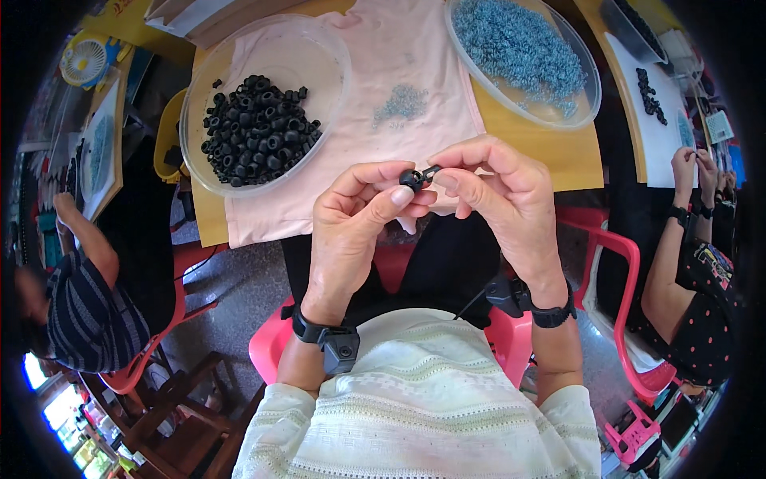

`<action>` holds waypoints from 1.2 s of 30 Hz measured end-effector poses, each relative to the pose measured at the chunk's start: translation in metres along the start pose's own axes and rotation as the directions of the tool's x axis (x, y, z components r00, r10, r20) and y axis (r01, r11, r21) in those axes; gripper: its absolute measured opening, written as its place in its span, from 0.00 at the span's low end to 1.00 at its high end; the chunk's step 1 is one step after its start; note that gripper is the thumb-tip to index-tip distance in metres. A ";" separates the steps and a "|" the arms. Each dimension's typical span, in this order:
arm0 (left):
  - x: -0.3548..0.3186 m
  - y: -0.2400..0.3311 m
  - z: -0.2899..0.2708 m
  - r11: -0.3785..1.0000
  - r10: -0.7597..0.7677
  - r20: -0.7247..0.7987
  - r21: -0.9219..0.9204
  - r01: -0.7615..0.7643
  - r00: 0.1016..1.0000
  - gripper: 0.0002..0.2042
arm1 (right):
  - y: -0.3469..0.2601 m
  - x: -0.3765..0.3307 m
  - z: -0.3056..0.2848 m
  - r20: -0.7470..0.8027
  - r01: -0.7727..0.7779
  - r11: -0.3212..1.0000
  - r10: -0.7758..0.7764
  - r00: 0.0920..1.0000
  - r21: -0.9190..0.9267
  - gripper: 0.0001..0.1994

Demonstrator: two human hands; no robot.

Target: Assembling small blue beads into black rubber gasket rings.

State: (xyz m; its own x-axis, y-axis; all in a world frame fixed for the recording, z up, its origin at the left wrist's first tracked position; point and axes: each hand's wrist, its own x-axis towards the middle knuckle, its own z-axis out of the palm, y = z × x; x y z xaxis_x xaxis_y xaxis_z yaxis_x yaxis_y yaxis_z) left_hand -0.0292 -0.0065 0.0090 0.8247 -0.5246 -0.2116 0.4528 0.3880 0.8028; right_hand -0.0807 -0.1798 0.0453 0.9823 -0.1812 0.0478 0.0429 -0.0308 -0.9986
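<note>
Partly hidden between the fingertips, the small black ring point(412, 178) shows only as a dark rounded shape, and the thin metal piece point(432, 170) at its right side is too small to make out. Each grip is narrow: the left hand point(351, 227) pinches the ring between thumb and forefinger, the right hand point(503, 195) pinches the metal piece. Both are held above the near edge of the pink cloth point(375, 72) on the bench point(558, 148), between a clear dish of black rings point(259, 132) and a dish of blue-grey parts point(523, 52).
</note>
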 end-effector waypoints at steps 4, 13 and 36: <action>0.000 0.000 0.001 1.000 0.020 -0.003 0.011 -0.020 1.000 0.11 | -0.001 0.002 0.001 0.006 0.083 0.992 -0.083 0.997 -0.095 0.06; -0.001 -0.004 -0.002 0.997 -0.007 0.065 -0.072 0.012 0.998 0.10 | 0.002 0.001 0.004 0.016 0.070 0.997 -0.070 0.997 0.032 0.04; -0.011 -0.010 0.002 0.855 -0.224 0.213 -0.425 0.297 0.951 0.06 | 0.002 -0.017 0.004 -0.056 0.258 0.934 -0.280 0.958 -0.245 0.06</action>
State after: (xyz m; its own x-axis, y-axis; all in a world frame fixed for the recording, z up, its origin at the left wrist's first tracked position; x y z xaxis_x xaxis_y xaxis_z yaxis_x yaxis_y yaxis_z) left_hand -0.0439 -0.0065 0.0043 0.6104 -0.7473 -0.2626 0.7762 0.4983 0.3863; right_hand -0.0963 -0.1725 0.0422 0.9192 -0.2201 0.3265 0.2491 -0.3169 -0.9152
